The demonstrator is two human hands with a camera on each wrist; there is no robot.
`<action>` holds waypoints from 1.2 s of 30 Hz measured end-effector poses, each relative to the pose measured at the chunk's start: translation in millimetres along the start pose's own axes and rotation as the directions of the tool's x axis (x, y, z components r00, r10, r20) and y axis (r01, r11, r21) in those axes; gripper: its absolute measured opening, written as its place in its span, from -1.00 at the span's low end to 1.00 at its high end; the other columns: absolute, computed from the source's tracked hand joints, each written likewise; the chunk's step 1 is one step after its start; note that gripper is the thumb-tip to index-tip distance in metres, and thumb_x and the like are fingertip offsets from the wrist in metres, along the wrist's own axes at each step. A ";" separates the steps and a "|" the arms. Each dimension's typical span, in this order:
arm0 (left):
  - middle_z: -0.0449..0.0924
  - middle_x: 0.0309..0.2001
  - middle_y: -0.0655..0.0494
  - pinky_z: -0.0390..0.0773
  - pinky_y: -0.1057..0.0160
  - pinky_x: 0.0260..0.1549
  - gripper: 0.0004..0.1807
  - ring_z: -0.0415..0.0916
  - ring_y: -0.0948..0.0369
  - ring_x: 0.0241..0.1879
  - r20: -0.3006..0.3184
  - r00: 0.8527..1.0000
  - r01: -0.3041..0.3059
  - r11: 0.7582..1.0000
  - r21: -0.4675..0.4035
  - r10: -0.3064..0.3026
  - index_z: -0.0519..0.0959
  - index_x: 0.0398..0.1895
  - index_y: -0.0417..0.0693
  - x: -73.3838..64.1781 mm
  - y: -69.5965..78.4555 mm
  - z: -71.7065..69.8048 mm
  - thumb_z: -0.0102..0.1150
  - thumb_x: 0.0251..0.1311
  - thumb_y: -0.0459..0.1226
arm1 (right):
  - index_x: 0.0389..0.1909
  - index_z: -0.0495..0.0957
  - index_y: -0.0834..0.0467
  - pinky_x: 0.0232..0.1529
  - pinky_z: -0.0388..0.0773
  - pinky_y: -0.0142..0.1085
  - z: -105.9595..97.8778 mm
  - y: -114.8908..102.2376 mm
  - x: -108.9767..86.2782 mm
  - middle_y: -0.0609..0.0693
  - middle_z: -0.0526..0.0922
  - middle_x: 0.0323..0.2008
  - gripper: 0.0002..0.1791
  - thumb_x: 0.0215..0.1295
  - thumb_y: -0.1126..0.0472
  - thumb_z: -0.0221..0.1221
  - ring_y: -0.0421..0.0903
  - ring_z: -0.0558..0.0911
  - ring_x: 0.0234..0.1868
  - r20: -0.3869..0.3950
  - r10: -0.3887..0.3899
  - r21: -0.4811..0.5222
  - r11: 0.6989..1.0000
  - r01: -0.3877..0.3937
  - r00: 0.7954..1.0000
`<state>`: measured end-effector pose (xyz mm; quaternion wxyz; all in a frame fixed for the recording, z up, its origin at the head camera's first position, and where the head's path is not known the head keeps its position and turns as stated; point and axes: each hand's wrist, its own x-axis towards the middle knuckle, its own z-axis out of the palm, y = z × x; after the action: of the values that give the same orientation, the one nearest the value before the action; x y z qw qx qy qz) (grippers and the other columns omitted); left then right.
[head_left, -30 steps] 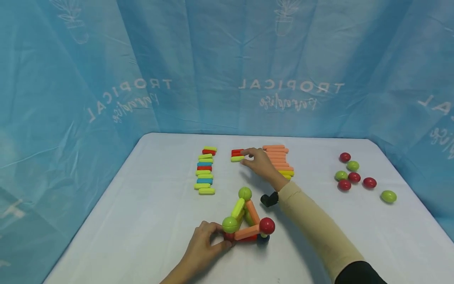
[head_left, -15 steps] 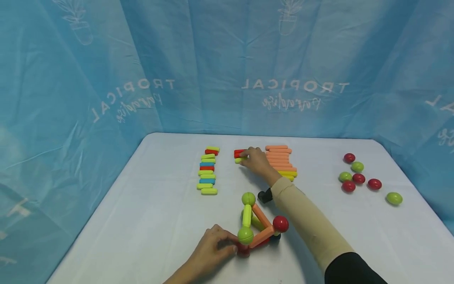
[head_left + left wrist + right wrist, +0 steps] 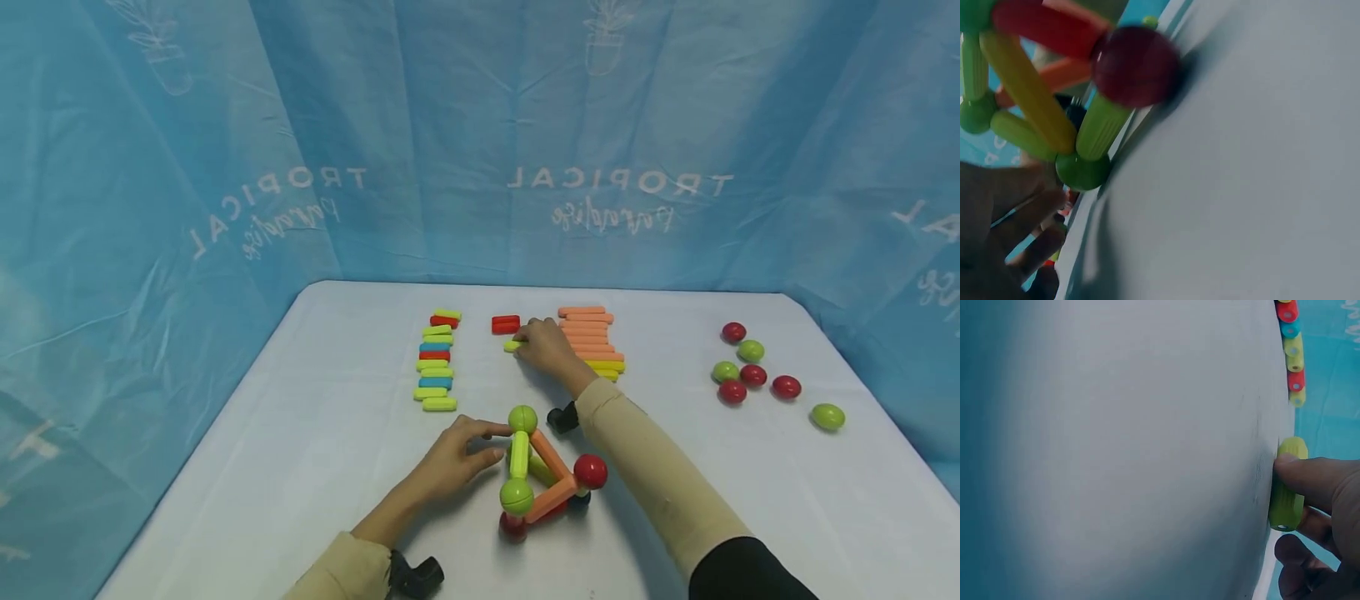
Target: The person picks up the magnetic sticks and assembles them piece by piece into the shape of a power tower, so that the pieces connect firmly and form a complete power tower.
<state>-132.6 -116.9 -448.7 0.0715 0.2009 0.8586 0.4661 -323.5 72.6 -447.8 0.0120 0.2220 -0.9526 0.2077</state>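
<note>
A ball-and-stick structure (image 3: 552, 498) of green, red and dark balls joined by orange, green, yellow and red sticks stands near the front middle of the table. On its left is my left hand (image 3: 453, 458), fingers spread loosely, the index fingertip close to the upper green ball (image 3: 522, 419); contact is unclear. In the left wrist view the fingers (image 3: 1035, 219) of that hand hold nothing. Farther back, my right hand (image 3: 546, 346) pinches a light green stick (image 3: 1288, 487) between thumb and fingers. Two red sticks (image 3: 506, 324) lie just behind it.
A column of green, red and blue sticks (image 3: 435, 382) lies left of centre. Orange sticks (image 3: 588, 335) and yellow sticks (image 3: 604, 366) lie right of my right hand. Several red and green balls (image 3: 753, 376) are scattered at the right of the white table (image 3: 262, 467).
My right hand has drawn the light green stick away from the red sticks, toward me. My left hand has left the lower red ball and moved up beside the structure, which has turned and shifted right.
</note>
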 end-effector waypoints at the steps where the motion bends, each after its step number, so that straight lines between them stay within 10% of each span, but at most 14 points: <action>1: 0.52 0.00 0.18 0.37 0.02 0.00 -0.67 0.37 0.18 0.02 0.032 0.999 0.002 1.000 -0.005 -0.002 0.57 0.12 0.04 4.3 -0.9 -0.5 0.18 0.29 -0.24 | -0.09 0.68 0.21 -0.18 0.41 -0.17 -0.1 1.0 -0.8 0.07 0.62 -0.22 -0.74 0.18 0.28 0.29 0.03 0.45 -0.20 -0.006 -0.015 -0.005 1.000 0.015 1.000; 11: 0.48 -0.10 0.18 0.33 0.01 0.08 -0.71 0.35 0.16 0.00 0.172 0.984 -0.030 0.999 -0.013 0.032 0.58 0.04 -0.10 21.4 -6.0 -1.0 0.20 0.25 -0.32 | -0.11 0.68 0.19 -0.17 0.43 -0.17 -19.8 2.4 -22.1 0.02 0.64 -0.19 -0.77 0.22 0.25 0.27 -0.05 0.51 -0.20 -0.033 -0.011 0.163 0.986 0.017 0.999; 19: 0.59 -0.12 0.19 0.38 0.14 -0.08 -0.74 0.35 0.20 -0.16 -0.022 0.997 -0.067 0.996 0.055 0.068 0.63 -0.06 -0.07 -0.3 -12.9 1.0 0.27 0.17 -0.31 | -0.10 0.69 0.14 -0.35 0.44 -0.21 -64.7 -19.0 -77.0 -0.06 0.63 -0.25 -0.74 0.19 0.18 0.30 -0.05 0.44 -0.22 -0.111 -0.006 0.399 0.916 0.050 0.994; 26: 0.62 -0.18 0.19 0.40 0.14 -0.14 -0.73 0.38 0.18 -0.18 -0.221 0.975 0.014 0.998 0.059 -0.001 0.65 -0.12 -0.07 -22.3 -9.0 8.2 0.35 0.09 -0.25 | -0.12 0.69 0.11 -0.23 0.40 -0.13 -78.6 -43.3 -137.4 -0.11 0.59 -0.27 -0.75 0.15 0.19 0.34 -0.01 0.43 -0.20 -0.122 -0.065 0.510 0.852 0.119 0.990; 36: 0.62 -0.19 0.21 0.40 0.14 -0.15 -0.74 0.39 0.17 -0.18 -0.277 0.960 0.050 0.998 0.033 -0.039 0.66 -0.15 -0.04 -26.3 -3.4 13.1 0.37 0.05 -0.30 | -0.17 0.70 -0.04 -0.12 0.38 0.01 -78.2 -53.3 -175.4 -0.21 0.59 -0.29 -0.80 0.16 0.18 0.34 0.04 0.47 -0.14 -0.045 -0.107 0.547 0.829 0.114 0.993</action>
<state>-105.6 -119.3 -460.5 -0.0427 0.1159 0.8737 0.4706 -148.0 133.8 -375.7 -0.0340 0.2694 -0.8387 0.4721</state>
